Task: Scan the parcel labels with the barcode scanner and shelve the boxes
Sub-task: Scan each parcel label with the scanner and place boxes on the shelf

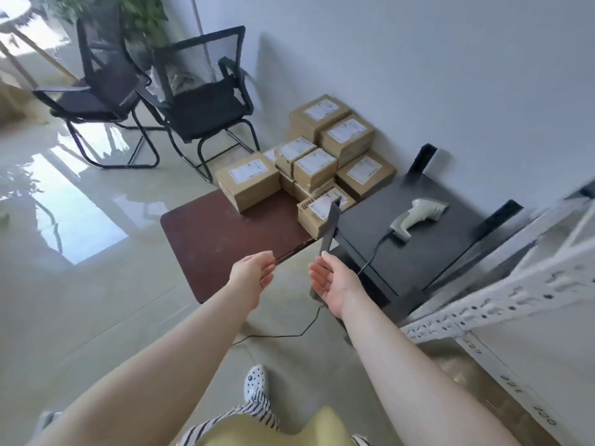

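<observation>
- Fingers (269,257) of the left hand (252,273) are spread wide and hold nothing.
- Right hand (335,281) is wide too, palm up, holding nothing.
- Both hands hang in the air, just this side of the brown table (219,239).
- Boxes (309,157) with white labels are piled on its far end.
- A scanner (418,217) lies on the black stand (428,252) right of the table.
</observation>
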Motion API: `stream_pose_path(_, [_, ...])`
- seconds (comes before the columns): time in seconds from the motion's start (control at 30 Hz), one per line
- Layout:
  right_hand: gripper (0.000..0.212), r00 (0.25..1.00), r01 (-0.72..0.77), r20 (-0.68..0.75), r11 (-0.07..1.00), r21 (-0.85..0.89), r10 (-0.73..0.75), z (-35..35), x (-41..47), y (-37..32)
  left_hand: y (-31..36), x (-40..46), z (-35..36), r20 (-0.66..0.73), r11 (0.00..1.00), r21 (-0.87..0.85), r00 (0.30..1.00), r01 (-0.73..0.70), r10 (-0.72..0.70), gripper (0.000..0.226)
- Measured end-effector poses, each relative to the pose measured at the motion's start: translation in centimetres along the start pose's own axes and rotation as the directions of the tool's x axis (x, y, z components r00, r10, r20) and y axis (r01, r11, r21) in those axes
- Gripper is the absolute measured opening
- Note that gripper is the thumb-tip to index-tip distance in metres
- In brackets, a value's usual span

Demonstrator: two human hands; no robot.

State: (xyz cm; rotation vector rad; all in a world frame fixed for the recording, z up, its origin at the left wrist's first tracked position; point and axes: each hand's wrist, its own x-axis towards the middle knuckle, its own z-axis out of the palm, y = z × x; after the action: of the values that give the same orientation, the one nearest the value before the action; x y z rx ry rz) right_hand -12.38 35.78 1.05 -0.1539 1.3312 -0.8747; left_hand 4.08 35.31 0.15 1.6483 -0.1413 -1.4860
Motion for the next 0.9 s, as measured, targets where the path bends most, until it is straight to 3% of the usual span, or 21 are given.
stream_pose_path(0.3, [0.027, 0.999, -0.048, -0.007, 0.994, -0.101, 0.047, 12.4, 7.2, -1.9, 12.4, 10.2, -3.3, -0.027, 0.992, 0.107, 0.997, -0.068, 0.072, 0.013])
stream_pose_path(0.43, [0.026, 0.998, -0.064, -0.03, 0.986, -0.154, 0.06, 15.5, 11.0, -3.7, 15.0, 15.2, -2.7, -0.017, 0.981, 0.177, 0.996, -0.084, 0.088, 0.038])
stream_pose_path(0.7, [0.044, 0.993, -0.118, -0.046, 0.961, -0.25, 0.11, 21.1, 20.2, -7.2, 19.3, 23.3, -1.1, -0.085, 0.919, 0.384, 0.988, -0.086, 0.128, 0.065])
stream_pose_path(0.83, [0.021, 0.987, -0.156, -0.083, 0.944, -0.29, 0.138, 22.8, 24.3, -7.6, 20.6, 27.7, -0.9, -0.118, 0.879, 0.473, 0.984, -0.061, 0.132, 0.077])
stream_pose_path(0.9, [0.02, 0.982, -0.181, -0.107, 0.94, -0.29, 0.156, 23.6, 26.2, -7.3, 21.2, 30.3, -1.0, -0.128, 0.85, 0.524, 0.982, -0.051, 0.138, 0.084])
